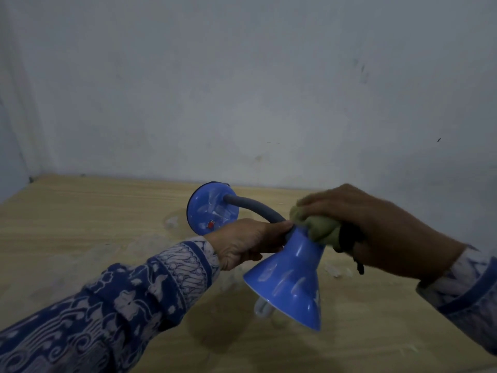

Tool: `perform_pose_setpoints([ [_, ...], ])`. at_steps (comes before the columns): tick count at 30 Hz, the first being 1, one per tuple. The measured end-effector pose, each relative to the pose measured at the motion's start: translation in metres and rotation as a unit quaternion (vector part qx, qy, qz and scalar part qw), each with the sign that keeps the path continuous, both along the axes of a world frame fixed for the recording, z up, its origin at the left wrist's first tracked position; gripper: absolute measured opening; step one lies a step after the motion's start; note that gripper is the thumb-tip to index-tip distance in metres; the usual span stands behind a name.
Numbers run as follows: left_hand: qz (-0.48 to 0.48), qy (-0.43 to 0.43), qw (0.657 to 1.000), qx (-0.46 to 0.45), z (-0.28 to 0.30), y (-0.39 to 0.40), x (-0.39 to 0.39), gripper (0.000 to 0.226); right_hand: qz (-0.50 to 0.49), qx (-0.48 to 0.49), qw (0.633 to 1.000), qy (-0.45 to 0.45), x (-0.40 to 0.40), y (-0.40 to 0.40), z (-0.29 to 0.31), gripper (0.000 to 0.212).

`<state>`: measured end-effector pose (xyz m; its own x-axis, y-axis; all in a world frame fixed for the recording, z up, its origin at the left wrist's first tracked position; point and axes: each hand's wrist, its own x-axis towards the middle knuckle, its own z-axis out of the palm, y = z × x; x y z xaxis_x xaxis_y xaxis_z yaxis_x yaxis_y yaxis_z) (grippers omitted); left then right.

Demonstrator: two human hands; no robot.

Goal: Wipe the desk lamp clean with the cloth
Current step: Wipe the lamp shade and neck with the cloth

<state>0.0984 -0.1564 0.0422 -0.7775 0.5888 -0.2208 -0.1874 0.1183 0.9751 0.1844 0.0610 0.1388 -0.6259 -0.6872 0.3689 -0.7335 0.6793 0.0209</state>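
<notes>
Blue plastic desk lamp [287, 278] shade keeps white smears near its rim while the right hand [357, 227] rubs a bunched green cloth [320, 227] on top and the left hand [242, 243] grips its grey bendy neck [255, 208].

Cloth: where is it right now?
In the head view, right of centre: the green cloth is bunched in the right hand, pressed on the narrow top of the blue lamp shade, beside the left hand gripping the neck.
</notes>
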Motion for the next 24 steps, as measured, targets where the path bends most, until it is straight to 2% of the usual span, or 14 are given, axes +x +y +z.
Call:
perform_pose_setpoints([
  [3, 0.005, -0.015, 1.0, 0.003, 0.001, 0.004, 0.0, 0.05, 0.01, 0.12, 0.992, 0.035, 0.001, -0.001, -0.017, 0.06],
  [6, 0.011, -0.031, 0.999, 0.004, 0.001, 0.006, 0.001, 0.053, 0.028, 0.154, 0.987, 0.045, -0.001, 0.003, -0.022, 0.065],
  [10, 0.045, -0.043, 0.998, 0.005, 0.0, 0.014, 0.003, 0.043, -0.013, 0.128, 0.991, 0.026, -0.014, 0.019, -0.022, 0.058],
  [13, 0.046, -0.035, 0.998, -0.011, -0.002, 0.018, 0.005, 0.039, -0.068, 0.054, 0.996, -0.031, -0.025, 0.037, -0.022, 0.068],
  [16, 0.043, -0.026, 0.999, -0.018, -0.004, 0.019, 0.007, 0.035, -0.091, -0.046, 0.994, -0.031, -0.022, 0.044, -0.016, 0.06],
  [17, 0.04, -0.023, 0.999, -0.017, -0.004, 0.019, 0.007, 0.033, -0.081, -0.05, 0.995, -0.022, -0.017, 0.041, -0.016, 0.055],
  [20, 0.039, -0.021, 0.999, -0.013, -0.004, 0.016, 0.006, 0.031, -0.017, 0.04, 0.999, 0.012, -0.001, 0.02, -0.028, 0.056],
  [22, 0.035, -0.022, 0.999, -0.009, -0.006, 0.016, 0.005, 0.034, -0.006, 0.102, 0.994, 0.034, 0.0, 0.019, -0.042, 0.07],
  [24, 0.034, -0.023, 0.999, -0.002, -0.008, 0.016, 0.005, 0.036, -0.03, 0.083, 0.996, 0.022, -0.009, 0.026, -0.049, 0.074],
])
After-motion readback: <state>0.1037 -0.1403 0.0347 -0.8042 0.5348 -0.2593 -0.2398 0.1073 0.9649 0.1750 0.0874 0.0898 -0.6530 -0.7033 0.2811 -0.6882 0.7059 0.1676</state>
